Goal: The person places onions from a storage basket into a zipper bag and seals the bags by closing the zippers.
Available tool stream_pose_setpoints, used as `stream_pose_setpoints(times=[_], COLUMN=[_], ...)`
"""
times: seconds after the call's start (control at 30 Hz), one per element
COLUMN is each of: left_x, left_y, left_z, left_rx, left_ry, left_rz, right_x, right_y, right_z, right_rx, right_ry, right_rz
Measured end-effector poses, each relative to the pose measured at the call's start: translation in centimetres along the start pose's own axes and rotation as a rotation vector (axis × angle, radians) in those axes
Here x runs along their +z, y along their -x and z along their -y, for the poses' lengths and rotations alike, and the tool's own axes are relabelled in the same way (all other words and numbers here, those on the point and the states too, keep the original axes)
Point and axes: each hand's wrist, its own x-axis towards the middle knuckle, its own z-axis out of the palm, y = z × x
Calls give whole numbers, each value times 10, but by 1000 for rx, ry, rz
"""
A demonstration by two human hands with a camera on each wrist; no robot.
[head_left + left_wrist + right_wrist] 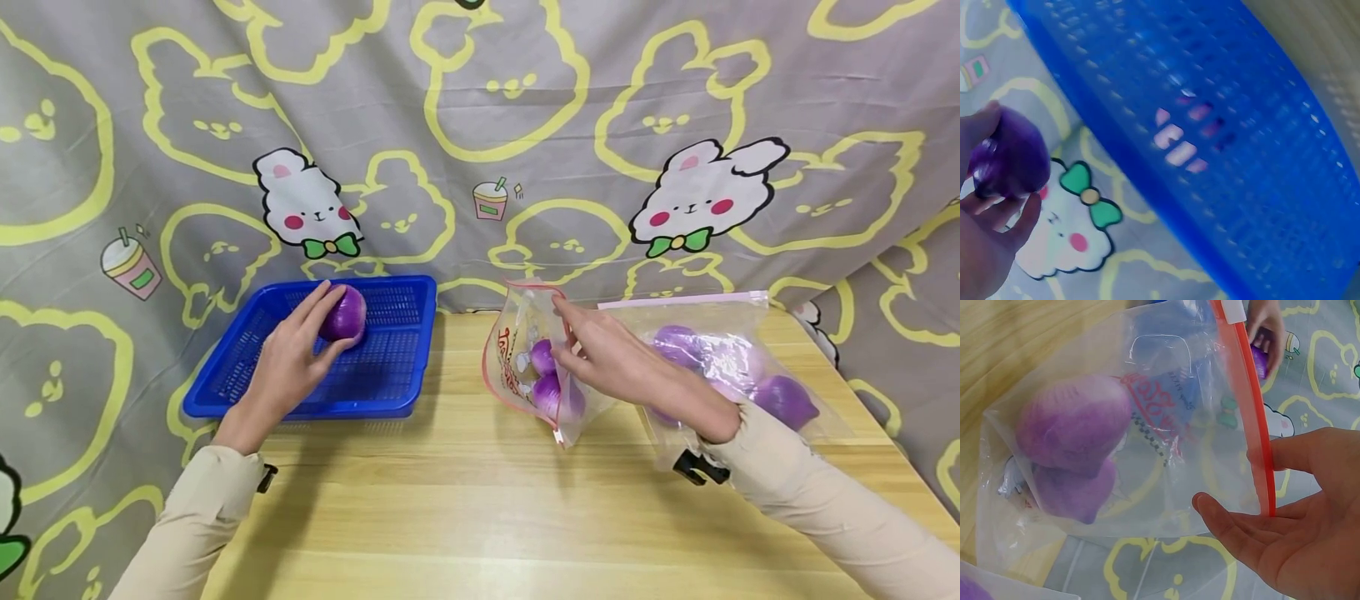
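My left hand (pixel 287 354) grips a purple onion (pixel 347 315) over the blue basket (pixel 375 408). In the left wrist view the onion (pixel 1013 153) sits between thumb and fingers. Pinkish and purple patches show through the mesh of the basket (pixel 1147 75). At the table's middle, my right hand (pixel 615 354) holds the rim of a clear zip bag (pixel 517 325) with a red edge. Its mouth stands apart, and two onions (pixel 1072 425) lie at its bottom, as the right wrist view shows.
A second clear zip bag (pixel 720 333), with a pale pink slider strip and several purple onions (pixel 783 400), lies to the right, partly behind my right forearm. All stand on a wooden table (pixel 480 508). A patterned grey curtain (pixel 480 125) hangs close behind.
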Motion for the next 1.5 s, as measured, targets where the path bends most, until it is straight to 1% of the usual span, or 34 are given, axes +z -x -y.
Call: stream_pose_setpoints(times=[0.1, 0.23, 0.33, 0.47, 0.63, 0.8, 0.87, 1.0, 1.07, 1.17, 1.3, 1.4, 1.5], left_x=[-1, -1, 0, 2, 2, 2, 2, 5, 7, 11, 18, 28, 37], left_y=[-5, -10, -12, -16, -20, -24, -26, -30, -32, -35, -38, -38, -36], left_z=[-13, -29, -40, -57, -82, -109, -119, -140, -149, -163, -175, -182, -186], left_rx=[28, 63, 88, 129, 169, 248, 279, 320, 330, 324, 312, 317, 320], left_ry=[21, 45, 68, 97, 118, 187, 217, 278, 297, 320, 358, 360, 331], left_rz=[-19, -8, -10, -18, -32, -30, -40, -63, -63, -58, -47, -8, 49], right_x=[0, 0, 0, 0, -1, -2, -2, -2, -2, 0, 2, 3, 1], right_y=[1, 1, 1, 1, 2, 4, 5, 6, 6, 6, 5, 5, 8], right_z=[-1, -1, -1, 0, 2, 3, 3, 4, 5, 6, 9, 10, 10], right_rx=[-2, -16, -25, -15, -8, -6, -7, -16, -14, 0, -6, -26, -20], right_ry=[8, 18, 28, 35, 34, 27, 23, 15, 5, -10, -4, 7, -1], right_rz=[-4, -10, -5, 11, 22, 22, 22, 12, 13, 25, 38, 27, 21])
